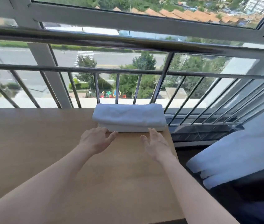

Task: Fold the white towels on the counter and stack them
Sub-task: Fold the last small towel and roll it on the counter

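A stack of folded white towels (128,118) lies at the far right corner of the light wooden counter (31,143), one folded towel on top of another. My left hand (95,139) rests flat on the counter just in front of the stack's left end, fingers spread, fingertips at the lower towel's edge. In front of the stack's right end my right hand (156,143) hovers, fingers apart, its fingertips close to the towel. Neither hand holds anything.
A metal railing (128,71) and window stand right behind the counter's far edge. To the right, below counter level, more white cloth (234,157) lies over a dark seat. The counter's right edge runs just past my right hand.
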{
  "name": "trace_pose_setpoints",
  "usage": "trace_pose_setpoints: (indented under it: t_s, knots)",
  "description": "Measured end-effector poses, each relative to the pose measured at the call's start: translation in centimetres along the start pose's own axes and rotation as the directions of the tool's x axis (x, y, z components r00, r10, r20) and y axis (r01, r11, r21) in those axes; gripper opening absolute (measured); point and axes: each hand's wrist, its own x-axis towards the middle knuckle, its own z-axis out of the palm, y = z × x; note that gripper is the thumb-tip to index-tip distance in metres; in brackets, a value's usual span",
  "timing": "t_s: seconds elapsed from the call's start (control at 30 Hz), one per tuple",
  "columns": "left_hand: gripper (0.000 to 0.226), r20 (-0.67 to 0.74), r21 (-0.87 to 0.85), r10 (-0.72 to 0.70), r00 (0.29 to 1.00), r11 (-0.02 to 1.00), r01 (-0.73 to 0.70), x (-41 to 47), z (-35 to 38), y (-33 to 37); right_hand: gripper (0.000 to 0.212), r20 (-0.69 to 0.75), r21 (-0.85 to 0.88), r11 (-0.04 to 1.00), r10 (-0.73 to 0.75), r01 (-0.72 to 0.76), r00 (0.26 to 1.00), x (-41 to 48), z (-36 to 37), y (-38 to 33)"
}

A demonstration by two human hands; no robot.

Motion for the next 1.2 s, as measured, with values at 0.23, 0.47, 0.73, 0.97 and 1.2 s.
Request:
trace_pose_setpoints:
  t_s: [0.23, 0.47, 0.73, 0.97, 1.2]
  knots:
    - [0.071, -0.119, -0.078, -0.098, 0.988, 0.993, 0.089, 4.5, 1.8, 1.2, 0.064, 0.006, -0.065, 0.99, -0.125, 0.125, 0.992, 7.4, -0.8, 0.6]
    - [0.075, -0.105, -0.036, 0.0, 0.995, 0.999, -0.004, 11.6, 3.9, 2.8, 0.066, 0.026, -0.172, 0.977, -0.121, 0.123, 0.992, 13.6, 0.6, 2.4]
    - [0.083, -0.047, 0.009, 0.132, 0.99, 0.991, -0.132, 15.8, 6.6, 0.9, 0.097, 0.064, -0.328, 0.901, -0.279, 0.284, 0.958, 20.3, 2.6, 3.3]
    - [0.087, -0.089, -0.056, 0.054, 0.995, 0.997, -0.059, 16.5, 7.7, 2.1, 0.082, 0.022, -0.34, 0.864, -0.387, 0.371, 0.922, 22.4, 3.9, 4.1]
    - [0.053, -0.333, -0.15, -0.004, 0.943, 0.988, -0.048, 17.6, 7.3, 2.5, 0.071, -0.113, -0.17, 0.897, -0.429, 0.408, 0.896, 23.6, 3.8, 4.3]
